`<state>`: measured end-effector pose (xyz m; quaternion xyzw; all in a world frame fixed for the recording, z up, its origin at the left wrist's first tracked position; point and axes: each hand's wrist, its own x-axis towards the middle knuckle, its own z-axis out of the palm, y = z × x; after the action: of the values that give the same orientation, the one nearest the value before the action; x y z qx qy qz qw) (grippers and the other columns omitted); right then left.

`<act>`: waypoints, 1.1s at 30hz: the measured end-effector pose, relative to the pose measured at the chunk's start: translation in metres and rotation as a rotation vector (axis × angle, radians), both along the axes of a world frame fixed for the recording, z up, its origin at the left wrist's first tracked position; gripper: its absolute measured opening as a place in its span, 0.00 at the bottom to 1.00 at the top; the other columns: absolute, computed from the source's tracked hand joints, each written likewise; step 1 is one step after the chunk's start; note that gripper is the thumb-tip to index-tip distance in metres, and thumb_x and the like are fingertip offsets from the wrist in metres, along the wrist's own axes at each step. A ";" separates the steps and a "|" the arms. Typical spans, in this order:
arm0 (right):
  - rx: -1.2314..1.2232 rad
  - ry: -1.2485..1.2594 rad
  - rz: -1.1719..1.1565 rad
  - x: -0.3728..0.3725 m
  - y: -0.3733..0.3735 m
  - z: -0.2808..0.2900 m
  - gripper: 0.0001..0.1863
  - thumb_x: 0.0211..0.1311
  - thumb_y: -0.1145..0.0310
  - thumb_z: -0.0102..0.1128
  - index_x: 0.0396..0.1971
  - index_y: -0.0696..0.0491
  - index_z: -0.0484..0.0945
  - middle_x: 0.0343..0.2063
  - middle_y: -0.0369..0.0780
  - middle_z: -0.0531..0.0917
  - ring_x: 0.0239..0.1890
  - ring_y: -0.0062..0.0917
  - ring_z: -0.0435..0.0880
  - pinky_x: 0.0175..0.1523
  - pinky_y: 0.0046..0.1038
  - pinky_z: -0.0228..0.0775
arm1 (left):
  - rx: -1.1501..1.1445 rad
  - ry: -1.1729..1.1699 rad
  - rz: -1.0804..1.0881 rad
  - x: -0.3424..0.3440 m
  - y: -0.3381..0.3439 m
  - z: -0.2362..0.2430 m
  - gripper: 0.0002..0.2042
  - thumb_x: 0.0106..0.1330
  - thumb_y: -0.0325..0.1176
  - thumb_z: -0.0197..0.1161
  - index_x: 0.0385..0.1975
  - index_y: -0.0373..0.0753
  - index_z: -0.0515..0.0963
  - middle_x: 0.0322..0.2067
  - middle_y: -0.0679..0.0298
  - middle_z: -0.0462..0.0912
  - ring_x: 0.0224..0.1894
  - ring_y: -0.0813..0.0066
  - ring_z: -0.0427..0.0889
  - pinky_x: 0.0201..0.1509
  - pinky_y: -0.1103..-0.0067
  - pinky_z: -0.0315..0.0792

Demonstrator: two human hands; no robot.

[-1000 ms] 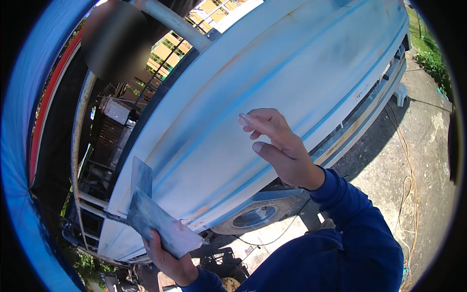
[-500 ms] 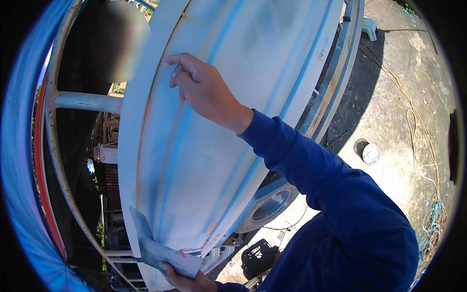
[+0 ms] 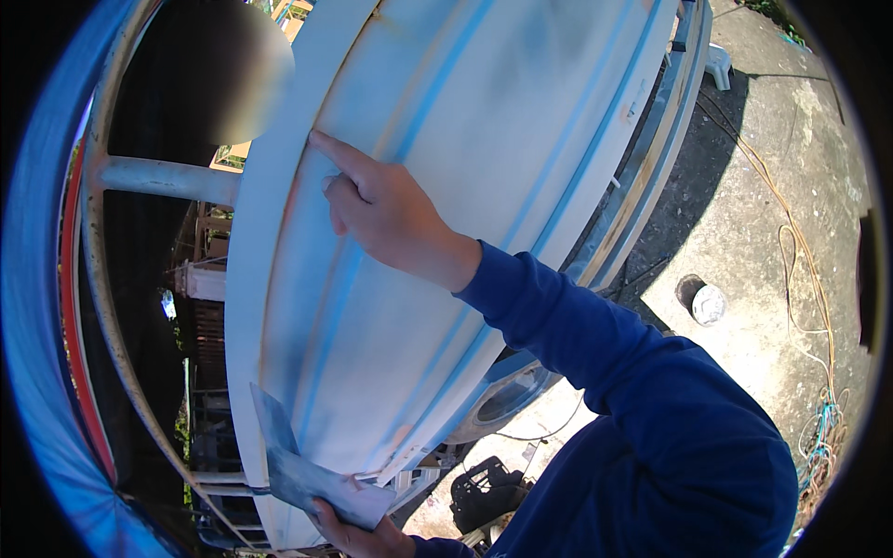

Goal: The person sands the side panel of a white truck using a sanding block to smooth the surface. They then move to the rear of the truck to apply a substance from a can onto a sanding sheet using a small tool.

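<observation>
A long curved pale panel (image 3: 465, 177) with blue stripes and smoky grey patches spreads out before me. My right hand (image 3: 395, 209) is over its left part, index finger stretched out with the tip on the brownish seam along the panel's left edge. The other fingers are curled, and I see nothing held in them. At the bottom, my left hand (image 3: 358, 535) grips a flat grey-white plate (image 3: 330, 488) from below, its thumb on the near edge. A thin grey blade-like sheet (image 3: 272, 418) stands up from the plate's far left end; how they join is unclear.
A rusty curved metal pipe frame (image 3: 149, 179) and blue sheeting (image 3: 42, 279) are on the left. Metal rails (image 3: 642, 177) follow the panel's right side, above a wheel (image 3: 502, 400). A can (image 3: 709, 305), a tan hose (image 3: 791, 219) and a black crate (image 3: 484, 493) lie on the concrete.
My right index finger has straightened from a bent pose, its tip now lower along the seam. The plate stays in my left hand. The whole view has shifted slightly.
</observation>
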<state>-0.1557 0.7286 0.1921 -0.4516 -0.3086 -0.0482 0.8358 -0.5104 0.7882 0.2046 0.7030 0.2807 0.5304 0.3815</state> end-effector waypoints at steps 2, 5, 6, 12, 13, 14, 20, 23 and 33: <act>-0.069 0.037 0.040 -0.015 0.006 0.002 0.30 0.70 0.70 0.45 0.72 0.52 0.59 0.20 0.41 0.80 0.21 0.30 0.79 0.34 0.30 0.73 | -0.256 -0.189 -0.065 0.011 -0.011 0.007 0.29 0.69 0.34 0.61 0.68 0.32 0.63 0.65 0.50 0.67 0.62 0.55 0.71 0.66 0.59 0.69; -0.159 -0.025 -0.107 -0.024 0.019 0.002 0.32 0.70 0.70 0.44 0.74 0.51 0.55 0.17 0.40 0.79 0.19 0.30 0.78 0.33 0.30 0.74 | -0.124 -0.092 -0.032 0.006 -0.005 0.003 0.29 0.68 0.33 0.64 0.67 0.32 0.64 0.65 0.47 0.67 0.62 0.52 0.71 0.64 0.57 0.71; -0.164 -0.049 -0.120 -0.023 0.017 -0.002 0.32 0.70 0.70 0.43 0.74 0.51 0.55 0.17 0.40 0.79 0.18 0.29 0.78 0.33 0.30 0.74 | 0.005 0.007 -0.017 -0.007 0.008 -0.004 0.29 0.67 0.32 0.65 0.66 0.32 0.64 0.65 0.46 0.67 0.62 0.51 0.71 0.63 0.57 0.72; -0.071 -0.030 -0.146 -0.005 0.009 -0.002 0.32 0.69 0.71 0.42 0.74 0.53 0.55 0.16 0.40 0.80 0.19 0.28 0.80 0.34 0.30 0.76 | 0.162 -0.001 -0.014 -0.040 0.034 -0.023 0.25 0.67 0.24 0.63 0.64 0.35 0.67 0.64 0.46 0.66 0.60 0.52 0.72 0.61 0.61 0.76; -0.089 -0.022 -0.146 -0.003 0.008 -0.001 0.32 0.69 0.71 0.42 0.74 0.53 0.55 0.17 0.41 0.80 0.19 0.28 0.81 0.34 0.30 0.76 | 0.236 0.050 -0.017 -0.046 0.038 -0.026 0.28 0.64 0.23 0.67 0.64 0.33 0.66 0.63 0.43 0.67 0.60 0.48 0.72 0.60 0.57 0.77; -0.091 -0.032 -0.148 -0.003 0.010 -0.002 0.32 0.69 0.71 0.42 0.73 0.53 0.55 0.17 0.41 0.80 0.19 0.28 0.81 0.34 0.30 0.76 | 0.345 0.146 0.016 -0.053 0.041 -0.028 0.27 0.63 0.21 0.67 0.63 0.34 0.67 0.63 0.43 0.67 0.59 0.48 0.73 0.59 0.57 0.77; -0.147 -0.058 -0.147 -0.027 0.028 -0.003 0.32 0.68 0.72 0.44 0.73 0.53 0.57 0.16 0.42 0.79 0.19 0.28 0.80 0.33 0.29 0.76 | 0.271 0.134 0.079 -0.061 0.042 -0.028 0.29 0.61 0.24 0.71 0.62 0.34 0.68 0.61 0.39 0.68 0.59 0.45 0.74 0.59 0.54 0.76; -0.183 -0.106 -0.209 -0.042 0.038 -0.006 0.33 0.66 0.73 0.46 0.72 0.53 0.58 0.15 0.43 0.78 0.17 0.31 0.79 0.31 0.31 0.75 | 0.441 0.206 0.092 -0.061 0.036 -0.029 0.31 0.58 0.30 0.75 0.61 0.31 0.69 0.60 0.37 0.69 0.58 0.41 0.75 0.58 0.53 0.75; 0.023 0.075 -0.017 -0.005 -0.001 0.004 0.33 0.67 0.71 0.43 0.74 0.49 0.57 0.18 0.37 0.80 0.16 0.17 0.74 0.28 0.21 0.72 | 0.467 0.266 0.126 -0.079 0.052 -0.032 0.29 0.60 0.29 0.71 0.61 0.32 0.69 0.59 0.40 0.71 0.58 0.43 0.75 0.58 0.57 0.75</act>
<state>-0.1612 0.7274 0.1960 -0.4458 -0.2728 -0.0419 0.8515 -0.5894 0.8398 0.1723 0.8167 0.2416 0.5063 0.1353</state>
